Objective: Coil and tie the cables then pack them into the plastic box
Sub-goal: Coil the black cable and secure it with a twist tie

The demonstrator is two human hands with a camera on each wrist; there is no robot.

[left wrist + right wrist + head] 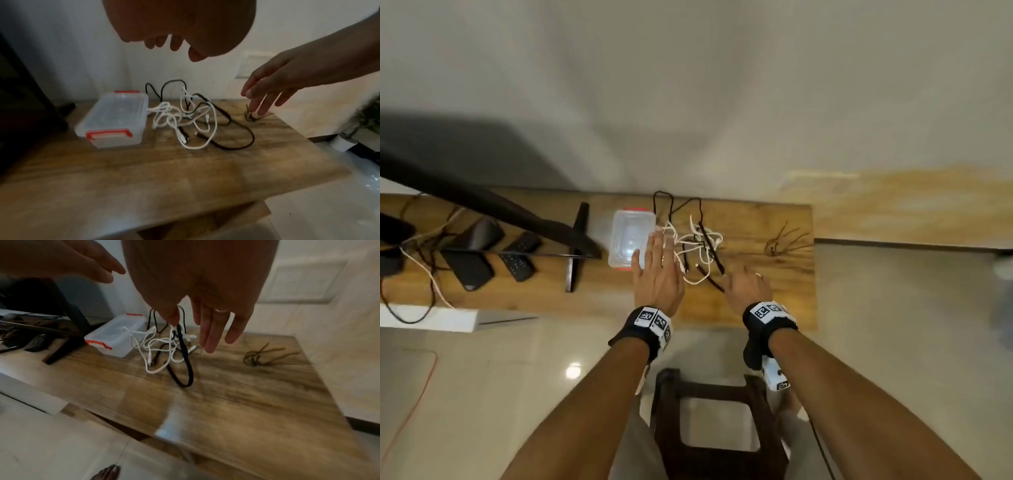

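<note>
A tangle of white and black cables point(698, 246) point(185, 118) point(162, 345) lies on the wooden table point(767, 308), just right of a clear plastic box point(631, 240) point(115, 116) point(117, 335) with red latches and its lid on. My left hand point(657, 267) point(180, 24) hovers over the box's right edge with straight fingers and holds nothing. My right hand point(748, 284) point(205, 288) hangs above the near right side of the tangle, fingers straight and pointing down, with nothing in them. A bundle of dark ties point(784, 243) point(252, 117) point(265, 356) lies further right.
A black monitor stand point(577, 246) stands left of the box, with remotes point(520, 257), a dark device point(472, 253) and more wires beyond it. The wall runs right behind the table. A dark wooden stool point(717, 421) stands on the floor below my arms.
</note>
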